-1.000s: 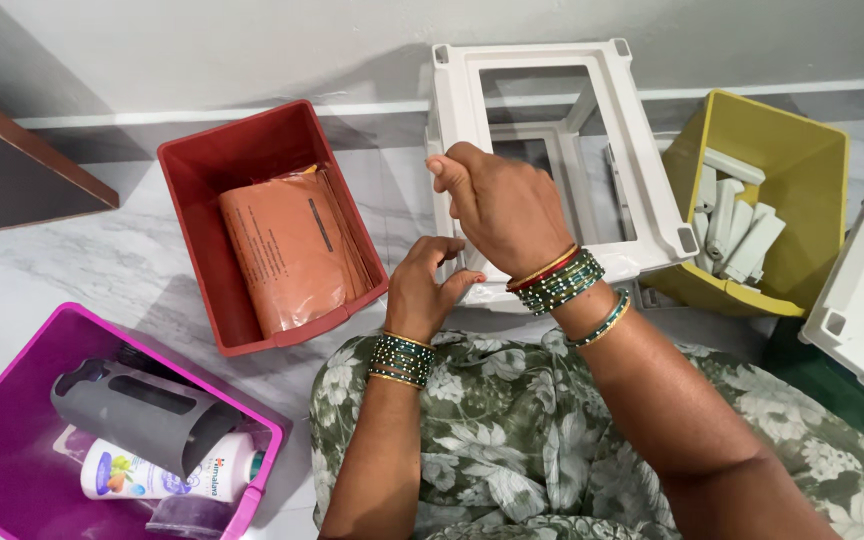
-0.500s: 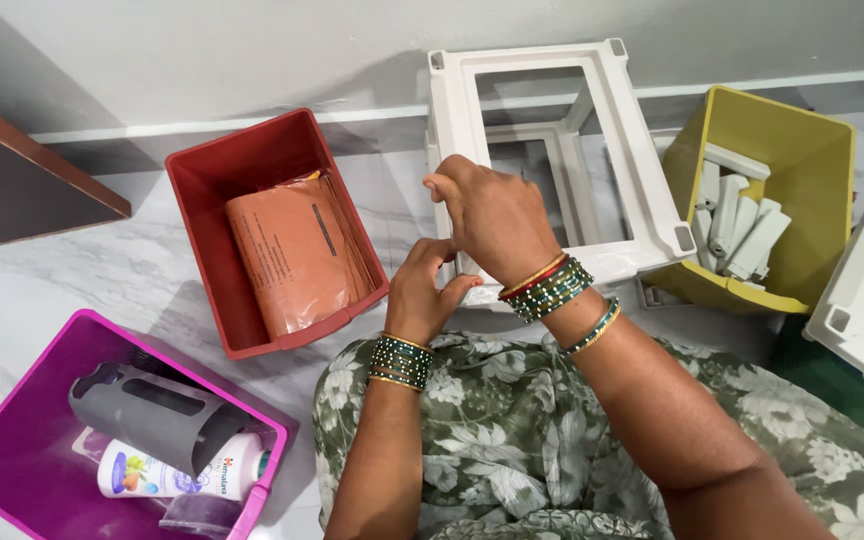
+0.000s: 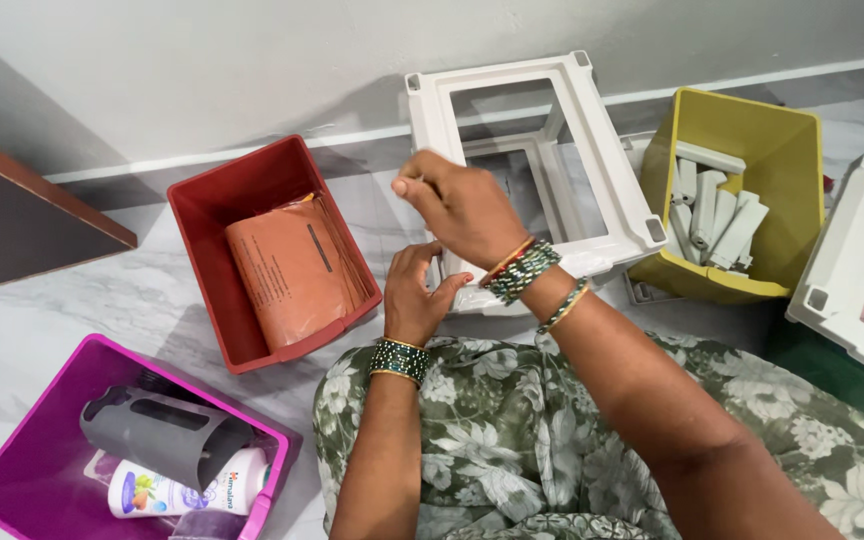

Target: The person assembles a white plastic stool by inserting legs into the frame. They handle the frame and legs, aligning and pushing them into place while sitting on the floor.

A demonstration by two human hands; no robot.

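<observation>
Both hands grip white open frame.

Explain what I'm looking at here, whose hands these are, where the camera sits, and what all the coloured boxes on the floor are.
The camera sits on a person's head, looking down at their own hands. The right hand and left hand both grip the near left corner of a white plastic frame standing on the marble floor. Around it: a red bin with an orange packet, a yellow bin of pale plastic pieces, and a magenta bin holding a grey holder and a lotion bottle.
</observation>
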